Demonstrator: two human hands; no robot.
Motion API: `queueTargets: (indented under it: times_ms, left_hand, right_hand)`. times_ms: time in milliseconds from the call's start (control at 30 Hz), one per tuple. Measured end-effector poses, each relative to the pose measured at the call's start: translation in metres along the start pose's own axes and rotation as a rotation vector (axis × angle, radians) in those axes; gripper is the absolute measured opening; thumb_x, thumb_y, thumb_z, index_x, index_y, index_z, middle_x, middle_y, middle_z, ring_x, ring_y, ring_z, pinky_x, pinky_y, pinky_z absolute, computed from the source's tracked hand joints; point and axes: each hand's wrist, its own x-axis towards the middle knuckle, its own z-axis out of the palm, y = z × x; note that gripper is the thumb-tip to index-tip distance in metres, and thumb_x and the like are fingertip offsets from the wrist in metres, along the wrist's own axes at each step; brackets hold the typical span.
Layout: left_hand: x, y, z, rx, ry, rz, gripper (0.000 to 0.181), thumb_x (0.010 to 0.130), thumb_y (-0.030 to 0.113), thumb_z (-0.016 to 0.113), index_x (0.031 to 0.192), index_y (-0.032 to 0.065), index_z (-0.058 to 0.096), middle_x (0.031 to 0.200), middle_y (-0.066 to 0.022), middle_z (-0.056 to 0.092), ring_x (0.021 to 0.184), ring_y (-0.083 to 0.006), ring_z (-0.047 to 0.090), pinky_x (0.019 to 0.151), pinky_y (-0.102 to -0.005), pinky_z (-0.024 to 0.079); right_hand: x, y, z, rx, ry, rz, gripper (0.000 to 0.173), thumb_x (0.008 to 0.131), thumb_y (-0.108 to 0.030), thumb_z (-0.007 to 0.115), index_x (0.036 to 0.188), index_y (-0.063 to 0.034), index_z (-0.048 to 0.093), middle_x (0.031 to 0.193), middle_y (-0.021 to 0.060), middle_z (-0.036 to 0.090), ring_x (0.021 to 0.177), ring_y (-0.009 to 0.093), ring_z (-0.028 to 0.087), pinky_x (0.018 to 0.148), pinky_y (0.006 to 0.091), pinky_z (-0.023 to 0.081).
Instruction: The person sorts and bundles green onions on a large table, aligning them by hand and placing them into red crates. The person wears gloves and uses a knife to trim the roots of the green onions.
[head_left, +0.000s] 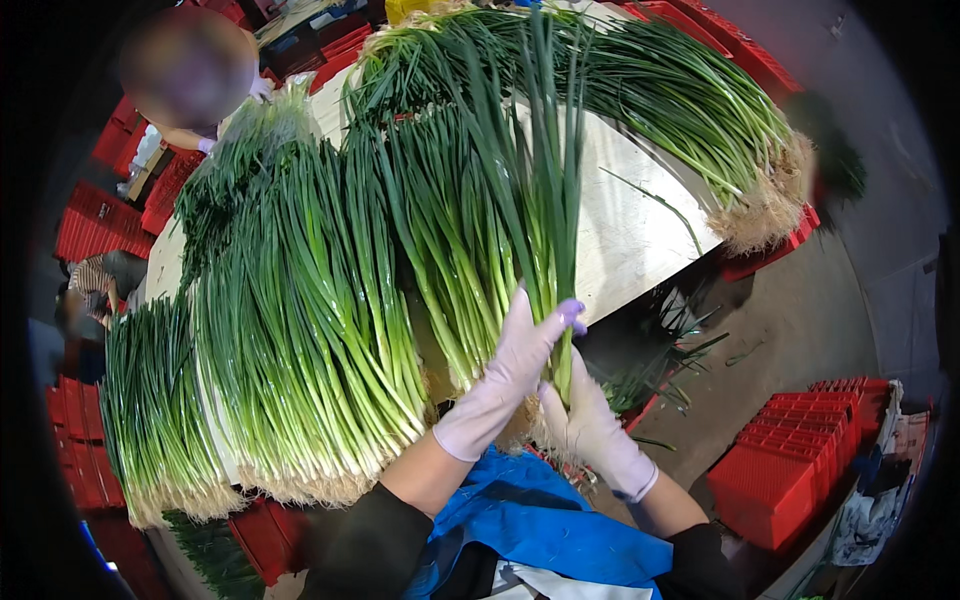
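Observation:
Upright in front of me is a bunch of green onions (559, 262), its dark leaves pointing away and its roots towards my blue apron (525, 510). My left hand (514, 360), in a pale glove with purple on a fingertip, grips the stalks partway up. Lower down, near the roots, my right hand (589, 420), gloved as well, closes around the same bunch. Just left of it, more green onions (457, 300) lie on the pale tabletop (622, 232). A wider row of green onions (307, 337) spreads farther left, rooted ends at the near edge.
Another pile of green onions (675, 97) curves along the far right, roots outward. Nested red crates (780, 465) stand on the floor at right; more red crates (101, 225) are stacked at left. Across the table a person's gloved hand (261, 88) is near wrapped onions (277, 112).

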Motion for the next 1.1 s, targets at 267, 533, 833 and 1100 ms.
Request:
queueTargets:
  times_ms: [267,533,833,1100]
  left_hand:
    - [0.021,0.007,-0.067,0.476,0.416,-0.116,0.086,0.086,0.028,0.067,0.151,0.0038,0.016,0.146,-0.0268,0.036,0.131,-0.0374,0.043,0.107,-0.0402,0.037]
    - [0.006,-0.026,-0.13,0.763,0.696,0.15,0.083,0.085,0.026,0.069,0.149,0.0015,0.022,0.148,-0.0263,0.033,0.138,-0.0351,0.033,0.113,-0.0425,0.029]
    - [0.009,-0.043,-0.141,0.614,0.744,-0.209,0.097,0.081,0.05,0.068,0.147,-0.0047,0.021,0.15,-0.0272,0.029,0.138,-0.0382,0.033,0.112,-0.0395,0.03]
    - [0.004,-0.012,-0.13,0.248,0.645,-0.396,0.117,0.075,0.064,0.069,0.151,-0.0013,0.009,0.154,-0.0282,0.015,0.136,-0.0418,0.033,0.105,-0.0451,0.038]
  right_hand:
    - [0.104,0.057,0.017,-0.46,-0.208,0.233,0.042,0.091,-0.018,0.055,0.124,0.0063,0.046,0.1,0.0306,0.063,0.096,0.046,0.06,0.08,0.0476,0.049]
    - [0.118,0.073,0.024,-0.778,-0.28,0.192,0.043,0.092,-0.026,0.055,0.115,0.0095,0.05,0.089,0.0308,0.062,0.082,0.041,0.064,0.069,0.048,0.051]
    - [0.12,0.047,0.006,-0.719,-0.265,0.238,0.062,0.091,-0.034,0.056,0.133,0.0098,0.041,0.099,0.031,0.064,0.094,0.043,0.063,0.082,0.045,0.051]
    - [0.144,0.105,-0.023,-0.179,0.164,0.379,0.082,0.091,-0.04,0.059,0.146,0.0074,0.021,0.141,0.0341,0.037,0.133,0.042,0.038,0.111,0.0437,0.034]
